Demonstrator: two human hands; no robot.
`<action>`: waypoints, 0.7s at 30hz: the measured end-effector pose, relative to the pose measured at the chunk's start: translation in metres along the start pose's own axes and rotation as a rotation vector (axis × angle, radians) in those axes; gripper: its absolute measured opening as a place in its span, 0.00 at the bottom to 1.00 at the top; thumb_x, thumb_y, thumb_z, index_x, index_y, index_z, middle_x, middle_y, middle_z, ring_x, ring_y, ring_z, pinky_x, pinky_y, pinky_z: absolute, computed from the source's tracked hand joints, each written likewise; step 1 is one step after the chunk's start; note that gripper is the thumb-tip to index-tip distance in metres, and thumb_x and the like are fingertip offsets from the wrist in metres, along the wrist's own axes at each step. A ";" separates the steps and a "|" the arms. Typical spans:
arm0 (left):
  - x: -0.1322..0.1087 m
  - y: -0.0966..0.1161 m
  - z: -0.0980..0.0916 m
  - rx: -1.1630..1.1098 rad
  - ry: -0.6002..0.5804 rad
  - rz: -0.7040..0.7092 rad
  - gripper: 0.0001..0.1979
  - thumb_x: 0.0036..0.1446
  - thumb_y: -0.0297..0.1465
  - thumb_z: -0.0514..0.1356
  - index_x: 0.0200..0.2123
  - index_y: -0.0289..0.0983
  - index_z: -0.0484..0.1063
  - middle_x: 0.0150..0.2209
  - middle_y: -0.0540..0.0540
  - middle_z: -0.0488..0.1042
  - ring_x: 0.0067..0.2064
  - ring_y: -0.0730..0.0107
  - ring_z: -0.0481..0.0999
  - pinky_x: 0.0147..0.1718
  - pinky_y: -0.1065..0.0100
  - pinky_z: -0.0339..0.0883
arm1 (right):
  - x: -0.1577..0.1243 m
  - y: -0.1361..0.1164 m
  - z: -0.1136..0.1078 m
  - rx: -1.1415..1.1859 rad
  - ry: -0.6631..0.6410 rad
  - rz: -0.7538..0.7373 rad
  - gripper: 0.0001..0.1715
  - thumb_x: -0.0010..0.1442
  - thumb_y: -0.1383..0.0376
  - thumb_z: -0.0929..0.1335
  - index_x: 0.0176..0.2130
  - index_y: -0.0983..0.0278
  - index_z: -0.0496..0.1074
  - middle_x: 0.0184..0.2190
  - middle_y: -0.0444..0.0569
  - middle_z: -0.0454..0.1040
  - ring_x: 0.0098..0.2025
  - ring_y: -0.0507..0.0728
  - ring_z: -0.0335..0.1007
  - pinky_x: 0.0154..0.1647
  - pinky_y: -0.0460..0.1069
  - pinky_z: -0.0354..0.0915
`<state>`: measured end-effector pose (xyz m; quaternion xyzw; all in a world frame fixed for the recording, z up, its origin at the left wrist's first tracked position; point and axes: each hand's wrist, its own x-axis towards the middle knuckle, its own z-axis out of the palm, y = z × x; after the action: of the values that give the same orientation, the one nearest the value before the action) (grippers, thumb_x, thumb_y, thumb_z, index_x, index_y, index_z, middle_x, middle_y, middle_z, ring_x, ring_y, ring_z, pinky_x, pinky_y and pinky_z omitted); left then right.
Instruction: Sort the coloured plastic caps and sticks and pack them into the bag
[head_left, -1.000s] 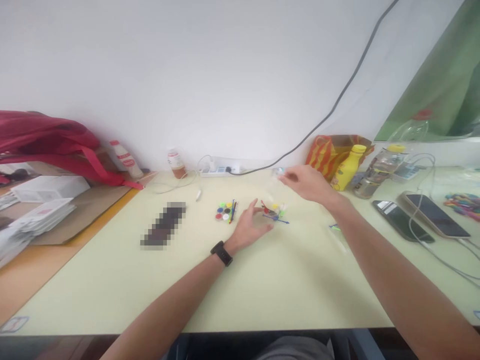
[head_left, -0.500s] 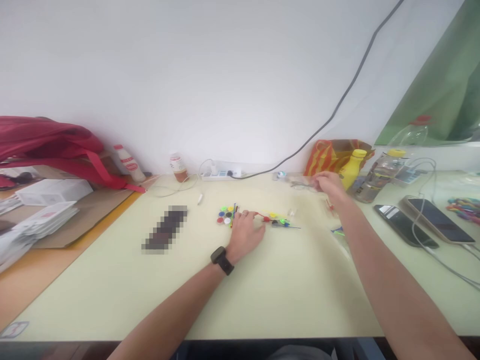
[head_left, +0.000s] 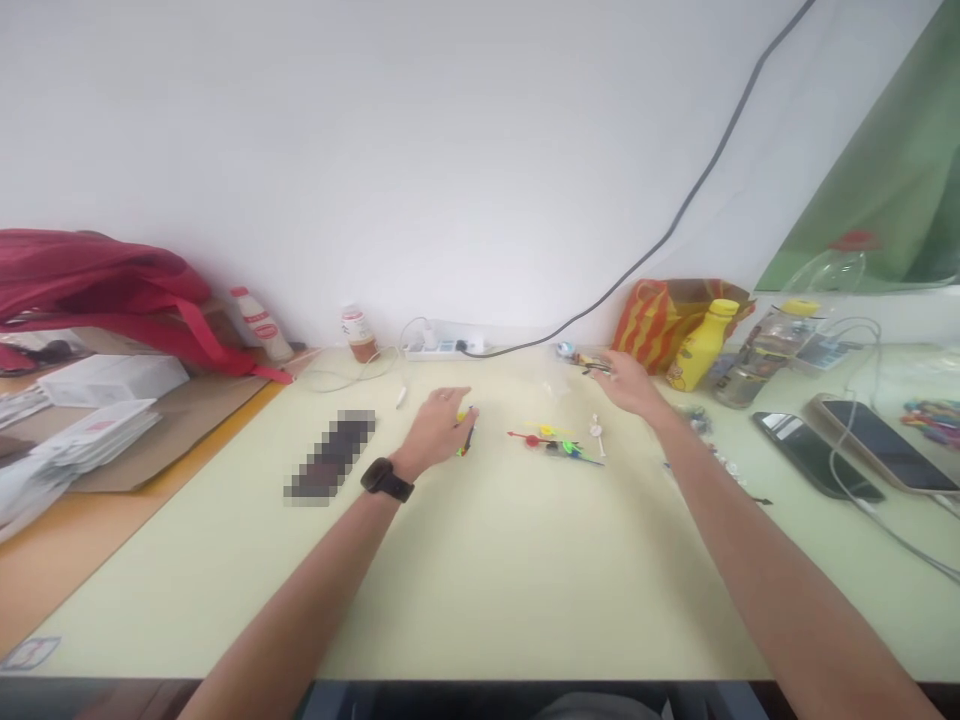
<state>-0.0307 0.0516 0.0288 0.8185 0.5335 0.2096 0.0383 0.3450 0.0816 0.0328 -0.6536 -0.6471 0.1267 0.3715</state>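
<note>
My left hand [head_left: 436, 432], its wrist wearing a black watch, is over the table with thumb and fingers apart. It covers the spot of the coloured discs; thin coloured sticks [head_left: 469, 432] show beside its thumb. Plastic arrow-shaped pointers lie right of it: a red pointer [head_left: 532, 441], a yellow pointer [head_left: 547, 430], a green pointer [head_left: 571, 448] and a white pointer [head_left: 597, 434]. My right hand [head_left: 630, 382] reaches to the back, fingers apart at a small heap of dark and brown pieces [head_left: 596, 366]. Whether it touches them is blurred.
A striped bag [head_left: 641, 325], a yellow bottle [head_left: 701, 345] and a clear bottle [head_left: 761, 355] stand back right. Two phones [head_left: 817, 455] with cables lie right. A power strip [head_left: 442, 345] sits by the wall. A red backpack [head_left: 112, 290] and white boxes [head_left: 112, 380] are left.
My left hand has moved left from the pointers, over the discs. My right hand has shifted slightly left and down. The white pointer and white pieces under the right forearm now show clearly.
</note>
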 end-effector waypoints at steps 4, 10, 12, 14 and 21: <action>-0.008 0.008 0.019 0.154 -0.169 0.079 0.28 0.73 0.42 0.46 0.72 0.41 0.58 0.74 0.41 0.57 0.74 0.42 0.52 0.68 0.42 0.53 | -0.038 -0.034 0.020 0.034 -0.213 -0.328 0.24 0.68 0.56 0.66 0.60 0.59 0.73 0.60 0.54 0.75 0.62 0.64 0.70 0.66 0.61 0.63; -0.018 0.005 0.032 0.271 -0.147 0.144 0.26 0.73 0.34 0.44 0.70 0.39 0.60 0.71 0.39 0.61 0.72 0.47 0.58 0.69 0.44 0.53 | -0.091 -0.065 0.035 -0.060 -0.463 -0.467 0.21 0.71 0.54 0.64 0.58 0.57 0.75 0.57 0.53 0.76 0.61 0.63 0.69 0.63 0.59 0.65; -0.021 0.003 0.032 0.283 -0.134 0.142 0.26 0.73 0.34 0.43 0.70 0.39 0.60 0.71 0.39 0.61 0.72 0.47 0.59 0.69 0.44 0.54 | -0.095 -0.064 0.035 -0.093 -0.468 -0.460 0.19 0.72 0.57 0.63 0.56 0.58 0.76 0.55 0.53 0.77 0.59 0.62 0.71 0.60 0.58 0.66; -0.025 0.001 0.029 0.270 -0.119 0.146 0.26 0.73 0.34 0.44 0.70 0.39 0.61 0.71 0.39 0.62 0.71 0.46 0.59 0.68 0.44 0.54 | -0.095 -0.062 0.032 -0.118 -0.451 -0.436 0.19 0.72 0.59 0.62 0.56 0.58 0.75 0.55 0.53 0.77 0.58 0.62 0.71 0.59 0.57 0.66; -0.029 0.002 0.017 0.125 -0.101 0.108 0.28 0.71 0.45 0.50 0.71 0.48 0.61 0.72 0.41 0.61 0.73 0.36 0.53 0.68 0.34 0.49 | -0.088 -0.062 0.022 -0.129 -0.387 -0.360 0.18 0.73 0.57 0.60 0.47 0.59 0.77 0.49 0.51 0.79 0.52 0.60 0.73 0.53 0.54 0.65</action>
<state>-0.0321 0.0278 0.0058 0.8563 0.4982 0.1363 0.0026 0.2732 -0.0010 0.0301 -0.5140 -0.8187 0.1395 0.2148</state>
